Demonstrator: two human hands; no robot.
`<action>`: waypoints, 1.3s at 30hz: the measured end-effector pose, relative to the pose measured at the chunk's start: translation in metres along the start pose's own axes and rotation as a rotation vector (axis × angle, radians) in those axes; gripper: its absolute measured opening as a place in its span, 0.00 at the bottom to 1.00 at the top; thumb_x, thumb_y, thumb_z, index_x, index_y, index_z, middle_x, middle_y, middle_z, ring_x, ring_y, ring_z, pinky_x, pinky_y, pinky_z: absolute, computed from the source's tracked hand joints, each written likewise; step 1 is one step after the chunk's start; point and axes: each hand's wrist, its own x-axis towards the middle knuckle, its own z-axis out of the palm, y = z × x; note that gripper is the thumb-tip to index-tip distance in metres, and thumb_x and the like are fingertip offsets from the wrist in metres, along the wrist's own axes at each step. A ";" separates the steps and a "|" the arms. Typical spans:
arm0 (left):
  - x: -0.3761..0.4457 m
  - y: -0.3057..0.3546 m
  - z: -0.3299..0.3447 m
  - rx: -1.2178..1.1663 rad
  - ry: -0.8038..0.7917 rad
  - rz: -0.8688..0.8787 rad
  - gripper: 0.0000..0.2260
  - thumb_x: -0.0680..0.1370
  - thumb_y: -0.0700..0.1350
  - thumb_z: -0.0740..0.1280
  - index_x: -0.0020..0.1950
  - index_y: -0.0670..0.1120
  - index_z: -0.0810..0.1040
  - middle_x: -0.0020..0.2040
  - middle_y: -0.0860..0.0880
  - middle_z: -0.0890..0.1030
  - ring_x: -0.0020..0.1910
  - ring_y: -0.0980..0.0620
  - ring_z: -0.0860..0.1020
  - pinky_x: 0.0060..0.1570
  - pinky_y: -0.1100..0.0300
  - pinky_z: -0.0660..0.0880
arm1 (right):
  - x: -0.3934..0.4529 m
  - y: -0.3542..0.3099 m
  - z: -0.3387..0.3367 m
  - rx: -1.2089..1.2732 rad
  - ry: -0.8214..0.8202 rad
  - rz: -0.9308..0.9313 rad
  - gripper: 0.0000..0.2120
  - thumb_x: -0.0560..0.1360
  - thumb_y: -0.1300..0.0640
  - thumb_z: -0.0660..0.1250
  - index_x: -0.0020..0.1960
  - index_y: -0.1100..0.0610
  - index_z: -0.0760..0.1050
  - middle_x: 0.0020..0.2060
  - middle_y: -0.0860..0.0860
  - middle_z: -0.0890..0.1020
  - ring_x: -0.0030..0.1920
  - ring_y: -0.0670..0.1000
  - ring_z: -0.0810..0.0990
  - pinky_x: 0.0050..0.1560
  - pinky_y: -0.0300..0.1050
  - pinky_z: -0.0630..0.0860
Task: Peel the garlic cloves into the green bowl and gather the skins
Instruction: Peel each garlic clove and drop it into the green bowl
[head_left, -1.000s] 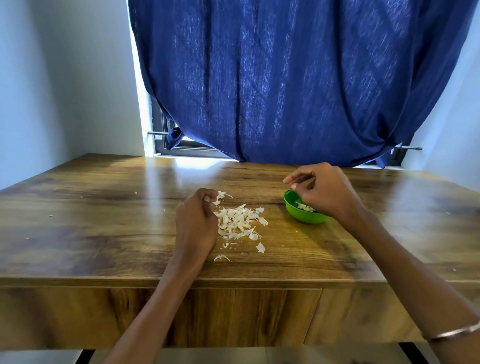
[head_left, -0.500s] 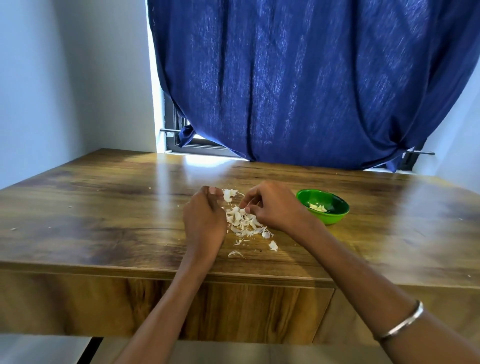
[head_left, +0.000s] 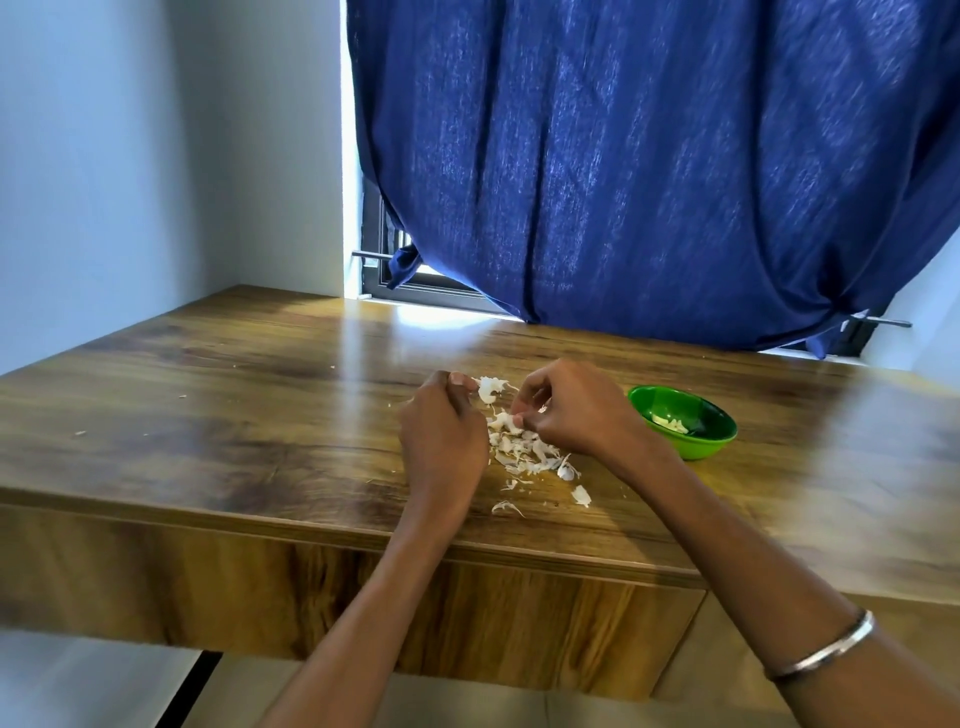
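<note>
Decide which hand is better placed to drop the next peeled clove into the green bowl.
Right. The right hand works beside the green bowl; the left hand lies beyond the skin pile, farther away.

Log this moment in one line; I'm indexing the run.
left hand: pinches skin | right hand: picks at garlic skins | green bowl: holds peeled cloves

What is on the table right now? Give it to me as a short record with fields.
surface: wooden table
left hand: fingers curled, pinching a white garlic piece
right hand: pinching a piece from the pile
skins: loose pile between the hands, a few scraps nearer the table edge
green bowl: right of the right hand, holds a few pale cloves
backdrop: blue curtain
</note>
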 end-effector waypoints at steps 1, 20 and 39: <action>0.000 -0.001 0.000 0.000 -0.004 -0.004 0.14 0.86 0.42 0.57 0.55 0.44 0.83 0.47 0.52 0.82 0.37 0.62 0.74 0.33 0.74 0.66 | 0.000 0.002 -0.002 -0.002 -0.002 0.001 0.06 0.73 0.56 0.77 0.42 0.45 0.83 0.39 0.38 0.81 0.44 0.39 0.80 0.50 0.47 0.81; -0.001 0.002 -0.001 -0.016 0.014 -0.075 0.14 0.85 0.43 0.58 0.53 0.46 0.84 0.45 0.54 0.80 0.38 0.60 0.74 0.35 0.66 0.65 | 0.024 -0.022 0.014 -0.162 -0.038 -0.090 0.06 0.71 0.59 0.78 0.46 0.50 0.86 0.46 0.46 0.84 0.48 0.46 0.81 0.54 0.51 0.81; -0.002 0.004 0.000 -0.121 -0.115 0.116 0.06 0.81 0.37 0.66 0.56 0.43 0.81 0.46 0.54 0.82 0.42 0.64 0.78 0.41 0.77 0.71 | -0.009 0.014 -0.011 0.942 0.039 0.256 0.07 0.77 0.59 0.71 0.52 0.49 0.85 0.43 0.45 0.87 0.38 0.44 0.75 0.35 0.36 0.72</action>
